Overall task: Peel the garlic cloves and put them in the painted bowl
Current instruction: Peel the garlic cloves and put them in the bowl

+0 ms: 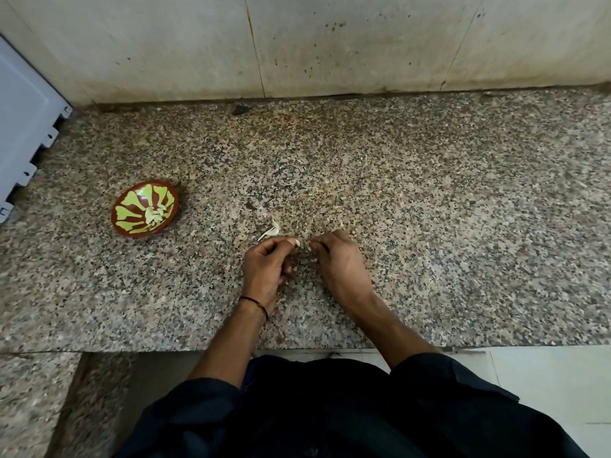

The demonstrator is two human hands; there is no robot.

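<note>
on the speckled granite counter (429,209), centre front. item one: a garlic clove (298,243), held between our left hand (267,262) and right hand (340,259), the fingertips of both curled onto it. we judge the left steadies while the right picks at the skin, held low so scraps drop close. item two: papery peel scraps (271,231), lying just beyond the left hand, well apart from the bowl, likely to keep waste out of it. item three: painted bowl (130,211), upright, well to the left, holding a small heap of peeled cloves (154,215). the clove in hand is not yet in the bowl.
</note>
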